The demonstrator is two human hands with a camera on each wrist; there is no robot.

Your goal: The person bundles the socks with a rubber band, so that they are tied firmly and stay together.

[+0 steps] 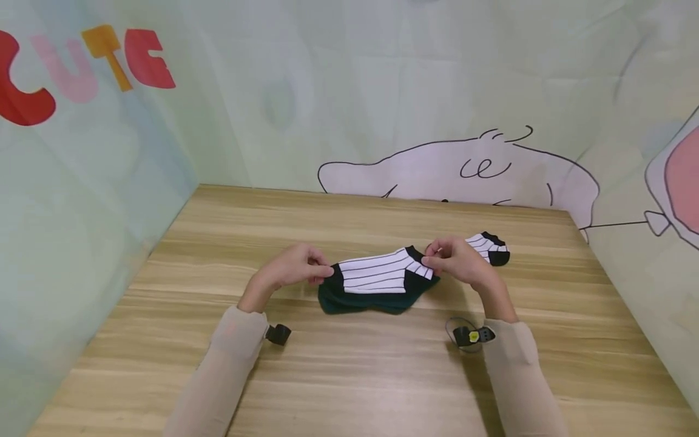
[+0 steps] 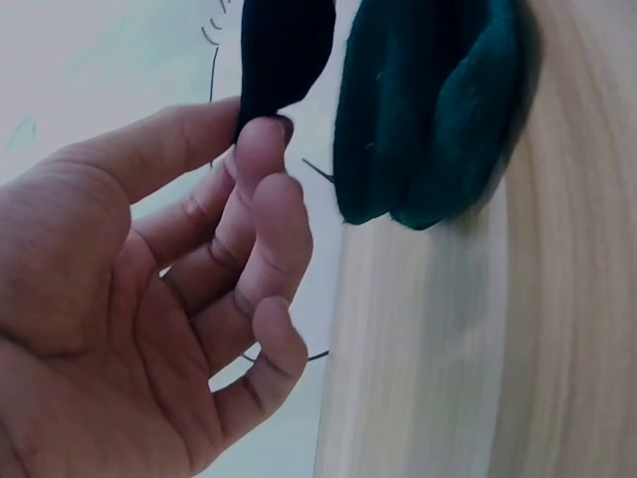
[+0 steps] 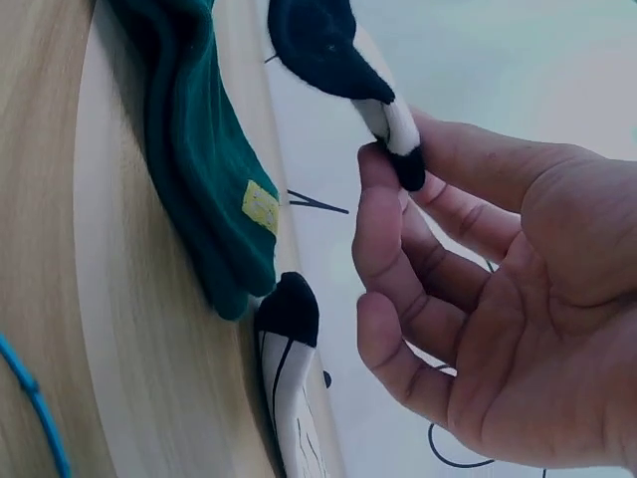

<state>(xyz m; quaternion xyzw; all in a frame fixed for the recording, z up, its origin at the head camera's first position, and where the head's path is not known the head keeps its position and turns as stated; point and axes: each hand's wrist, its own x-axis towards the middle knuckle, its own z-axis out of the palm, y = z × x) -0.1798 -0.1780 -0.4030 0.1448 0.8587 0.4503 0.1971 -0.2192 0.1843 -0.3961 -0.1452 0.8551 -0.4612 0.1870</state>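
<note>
A white ankle sock (image 1: 374,274) with black stripes, toe and heel is stretched between both hands, raised above the table. My left hand (image 1: 297,265) pinches its black toe (image 2: 284,55) between thumb and fingertips. At the other end, my right hand (image 1: 457,261) pinches the sock near its opening, close to the black heel (image 3: 318,45). Beneath it, dark green socks (image 1: 363,303) lie on the table, apart from the raised sock in both wrist views. A second striped sock (image 1: 498,250) lies beyond the right hand, partly hidden by it in the head view.
The wood-grain table (image 1: 349,376) meets a printed cloth backdrop (image 1: 306,115) at the back and sides. A small yellow patch (image 3: 261,206) shows on the green socks. Each wrist wears a small black camera, the left camera (image 1: 279,334) and the right camera (image 1: 463,335).
</note>
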